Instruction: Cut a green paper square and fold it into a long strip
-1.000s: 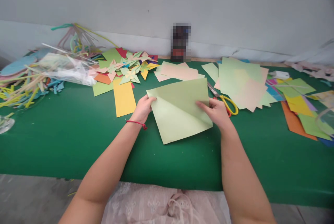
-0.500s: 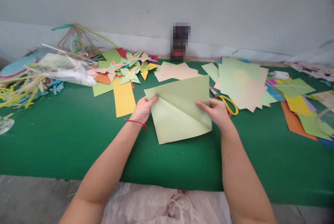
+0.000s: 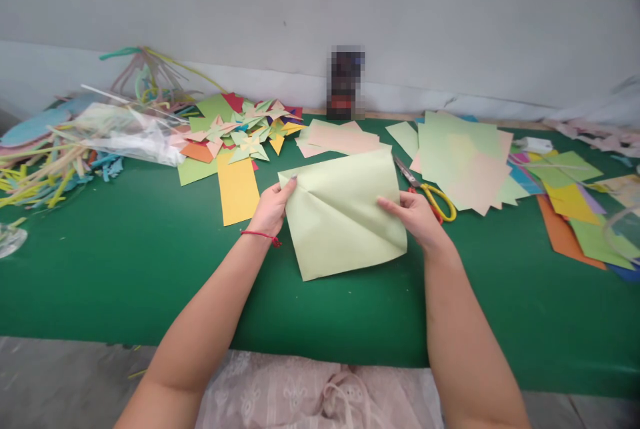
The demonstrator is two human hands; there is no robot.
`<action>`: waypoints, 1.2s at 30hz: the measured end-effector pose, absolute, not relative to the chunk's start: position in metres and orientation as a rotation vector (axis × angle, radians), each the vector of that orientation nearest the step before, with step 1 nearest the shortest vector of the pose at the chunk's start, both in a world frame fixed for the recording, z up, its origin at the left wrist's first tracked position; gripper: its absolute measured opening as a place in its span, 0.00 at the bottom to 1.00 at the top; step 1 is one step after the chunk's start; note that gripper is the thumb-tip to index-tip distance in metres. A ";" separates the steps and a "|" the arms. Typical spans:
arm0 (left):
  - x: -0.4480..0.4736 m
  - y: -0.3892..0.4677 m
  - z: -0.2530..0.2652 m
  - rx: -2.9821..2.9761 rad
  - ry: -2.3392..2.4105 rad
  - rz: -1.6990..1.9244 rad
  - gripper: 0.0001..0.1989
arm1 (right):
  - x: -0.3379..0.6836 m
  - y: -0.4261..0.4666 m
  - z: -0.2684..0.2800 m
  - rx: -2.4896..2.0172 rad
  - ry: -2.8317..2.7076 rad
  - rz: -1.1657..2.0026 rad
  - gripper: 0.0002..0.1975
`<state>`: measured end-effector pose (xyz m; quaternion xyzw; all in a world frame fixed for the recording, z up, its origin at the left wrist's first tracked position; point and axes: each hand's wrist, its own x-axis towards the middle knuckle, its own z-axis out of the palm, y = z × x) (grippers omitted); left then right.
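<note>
A light green sheet of paper (image 3: 345, 229) hangs above the green table, with a diagonal crease running down from its upper left corner. My left hand (image 3: 273, 209) pinches that upper left corner, thumb on top. On the sheet's right edge, my right hand (image 3: 417, 215) grips with the thumb in front and the other fingers behind, partly hidden. Scissors (image 3: 440, 201) with yellow and red handles lie just behind my right hand. A yellow paper rectangle (image 3: 239, 192) rests on the table left of my left hand.
Folded paper stars (image 3: 250, 139) and a plastic bag (image 3: 130, 132) beside paper strips (image 3: 60, 172) lie at left. Pale sheets (image 3: 460, 162) and coloured papers (image 3: 575, 202) are at right. A pixelated dark object (image 3: 346, 82) stands against the wall.
The paper's upper right part has bent, and its top right corner has shifted slightly left and down. The crease looks softer. Both hands keep their grip, nearly in place.
</note>
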<state>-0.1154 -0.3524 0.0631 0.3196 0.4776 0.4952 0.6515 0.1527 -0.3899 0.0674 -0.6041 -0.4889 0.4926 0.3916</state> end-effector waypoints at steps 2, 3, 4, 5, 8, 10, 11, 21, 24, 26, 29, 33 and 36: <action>-0.116 -0.353 0.063 0.731 1.081 1.112 0.23 | 0.152 -0.390 0.067 -1.535 -1.230 1.256 0.19; -0.116 -0.353 0.063 0.733 1.081 1.107 0.22 | 0.152 -0.390 0.067 -1.536 -1.225 1.260 0.19; -0.116 -0.353 0.063 0.735 1.080 1.104 0.22 | 0.152 -0.390 0.068 -1.537 -1.221 1.265 0.18; -0.116 -0.353 0.063 0.736 1.081 1.103 0.22 | 0.152 -0.390 0.068 -1.539 -1.218 1.269 0.18; -0.116 -0.353 0.063 0.741 1.077 1.106 0.20 | 0.151 -0.390 0.068 -1.548 -1.215 1.280 0.17; -0.116 -0.353 0.064 0.742 1.071 1.102 0.20 | 0.152 -0.390 0.068 -1.548 -1.216 1.281 0.17; -0.116 -0.353 0.064 0.741 1.067 1.099 0.20 | 0.152 -0.390 0.068 -1.546 -1.217 1.279 0.18; -0.113 -0.359 0.071 0.820 0.974 0.970 0.21 | 0.153 -0.388 0.065 -1.545 -1.233 1.188 0.18; -0.113 -0.360 0.071 0.842 0.972 0.967 0.22 | 0.153 -0.388 0.065 -1.550 -1.233 1.187 0.19; -0.113 -0.360 0.071 0.856 0.975 0.972 0.22 | 0.153 -0.389 0.066 -1.554 -1.232 1.188 0.19; -0.115 -0.359 0.069 0.875 0.984 0.982 0.22 | 0.153 -0.389 0.066 -1.558 -1.221 1.199 0.19; -0.116 -0.358 0.067 0.892 1.000 0.989 0.22 | 0.153 -0.389 0.067 -1.565 -1.209 1.217 0.18; -0.117 -0.358 0.066 0.896 1.007 0.987 0.22 | 0.152 -0.389 0.067 -1.569 -1.210 1.216 0.19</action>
